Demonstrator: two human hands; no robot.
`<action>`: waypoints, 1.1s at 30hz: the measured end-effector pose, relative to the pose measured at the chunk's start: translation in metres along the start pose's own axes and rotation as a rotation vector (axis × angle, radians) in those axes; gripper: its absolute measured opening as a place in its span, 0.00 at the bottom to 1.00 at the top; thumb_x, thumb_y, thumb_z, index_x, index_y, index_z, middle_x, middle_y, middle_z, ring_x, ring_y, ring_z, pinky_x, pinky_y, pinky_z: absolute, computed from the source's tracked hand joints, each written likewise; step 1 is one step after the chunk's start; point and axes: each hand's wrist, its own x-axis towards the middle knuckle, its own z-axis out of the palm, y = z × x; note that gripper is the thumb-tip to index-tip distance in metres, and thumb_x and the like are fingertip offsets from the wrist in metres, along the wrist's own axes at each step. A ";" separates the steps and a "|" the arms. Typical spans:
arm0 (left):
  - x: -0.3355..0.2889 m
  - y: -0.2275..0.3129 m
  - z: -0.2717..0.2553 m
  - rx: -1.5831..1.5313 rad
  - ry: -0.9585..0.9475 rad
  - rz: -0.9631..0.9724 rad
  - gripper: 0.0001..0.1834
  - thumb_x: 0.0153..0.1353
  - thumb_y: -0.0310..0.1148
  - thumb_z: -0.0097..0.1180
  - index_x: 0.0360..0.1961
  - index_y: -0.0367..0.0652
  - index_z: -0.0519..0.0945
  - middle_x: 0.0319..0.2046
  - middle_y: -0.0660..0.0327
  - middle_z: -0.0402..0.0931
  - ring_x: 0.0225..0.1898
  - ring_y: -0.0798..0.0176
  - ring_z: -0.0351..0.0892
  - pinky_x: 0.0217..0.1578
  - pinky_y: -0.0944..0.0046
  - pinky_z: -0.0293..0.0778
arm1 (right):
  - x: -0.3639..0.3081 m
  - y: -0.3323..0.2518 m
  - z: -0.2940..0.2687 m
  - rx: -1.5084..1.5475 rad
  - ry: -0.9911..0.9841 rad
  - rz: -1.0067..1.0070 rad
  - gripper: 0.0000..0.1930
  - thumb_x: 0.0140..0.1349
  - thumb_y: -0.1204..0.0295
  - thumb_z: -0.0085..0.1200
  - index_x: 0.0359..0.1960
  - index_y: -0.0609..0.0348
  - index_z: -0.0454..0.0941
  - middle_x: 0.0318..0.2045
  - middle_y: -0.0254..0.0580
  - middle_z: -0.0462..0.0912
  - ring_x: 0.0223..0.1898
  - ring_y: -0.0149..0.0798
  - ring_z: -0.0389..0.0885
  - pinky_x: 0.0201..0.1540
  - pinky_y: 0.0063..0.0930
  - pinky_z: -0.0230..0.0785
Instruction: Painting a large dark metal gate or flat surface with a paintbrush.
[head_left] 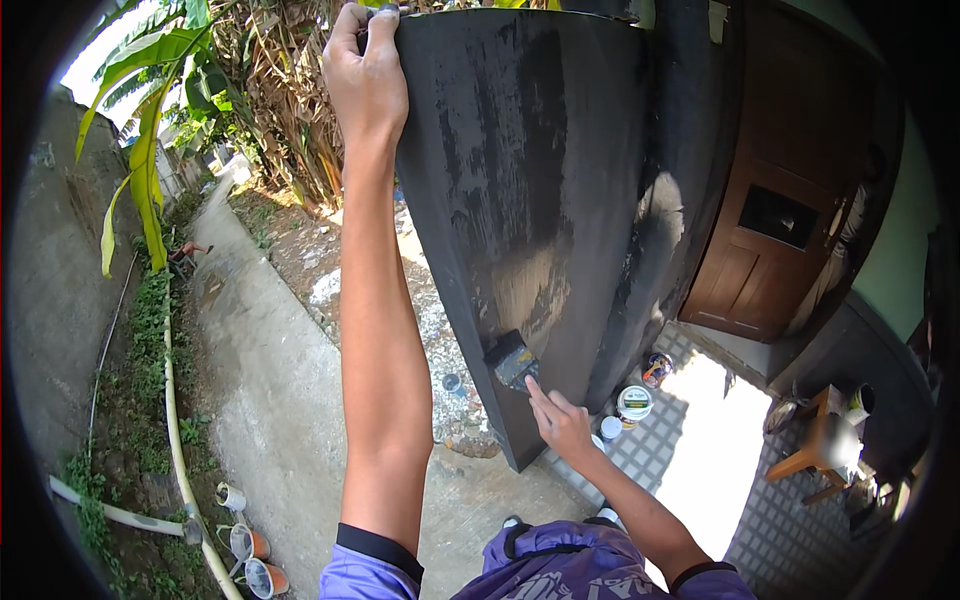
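Observation:
A tall black-painted wall panel (600,150) stands before me, with streaky dark strokes and a bare brownish patch (530,285) low on its face. My left hand (368,85) is raised to its upper left corner, fingers curled over the edge. Low on the panel, my right hand (562,425) grips a wide, paint-smeared paintbrush (513,362), the forefinger stretched along it. Its dark head lies against the surface near the panel's left edge. My palm hides most of the handle.
White-lidded tub (634,403) and a paint can (657,370) stand on the tiles at right, below a brown door (770,220). Farther right is a wooden stool (815,450). A concrete path (250,350), pipe (172,400) and orange buckets (266,578) lie left.

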 end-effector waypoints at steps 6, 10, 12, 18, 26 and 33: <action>0.000 0.002 -0.002 0.011 0.024 -0.030 0.14 0.64 0.38 0.50 0.26 0.38 0.72 0.18 0.67 0.64 0.24 0.72 0.59 0.27 0.65 0.59 | -0.114 0.054 0.027 0.066 -0.369 0.369 0.18 0.60 0.66 0.57 0.53 0.48 0.80 0.24 0.51 0.81 0.27 0.55 0.80 0.32 0.45 0.71; 0.001 0.000 0.003 0.060 0.018 -0.039 0.14 0.62 0.39 0.52 0.28 0.38 0.74 0.20 0.65 0.68 0.25 0.70 0.62 0.30 0.66 0.61 | -0.025 0.043 -0.016 0.214 0.034 0.265 0.17 0.61 0.70 0.57 0.52 0.54 0.80 0.26 0.53 0.81 0.26 0.54 0.80 0.30 0.38 0.71; 0.003 0.003 -0.003 0.007 -0.030 -0.088 0.14 0.61 0.39 0.52 0.28 0.38 0.75 0.21 0.65 0.70 0.27 0.70 0.63 0.32 0.66 0.62 | 0.057 0.016 -0.057 0.273 0.266 0.133 0.17 0.61 0.71 0.56 0.53 0.58 0.79 0.23 0.52 0.78 0.23 0.51 0.77 0.29 0.37 0.68; 0.004 0.003 -0.011 -0.039 -0.117 -0.121 0.12 0.61 0.36 0.47 0.31 0.39 0.79 0.23 0.67 0.71 0.28 0.72 0.65 0.33 0.69 0.61 | 0.247 -0.060 -0.158 0.401 0.650 -0.247 0.17 0.61 0.75 0.57 0.52 0.61 0.79 0.27 0.51 0.82 0.25 0.33 0.79 0.33 0.24 0.70; 0.002 -0.001 -0.018 -0.135 -0.141 -0.048 0.13 0.60 0.32 0.46 0.34 0.36 0.81 0.29 0.63 0.78 0.32 0.72 0.70 0.37 0.70 0.65 | 0.257 -0.088 -0.119 0.200 0.532 -0.357 0.23 0.60 0.76 0.58 0.59 0.52 0.75 0.16 0.41 0.67 0.15 0.38 0.65 0.21 0.32 0.62; -0.001 -0.001 -0.007 -0.163 -0.112 -0.048 0.14 0.61 0.32 0.44 0.35 0.36 0.81 0.28 0.62 0.77 0.31 0.72 0.70 0.37 0.70 0.66 | 0.028 0.010 -0.009 0.091 0.163 -0.052 0.24 0.60 0.74 0.58 0.60 0.49 0.75 0.18 0.38 0.66 0.15 0.41 0.68 0.19 0.34 0.66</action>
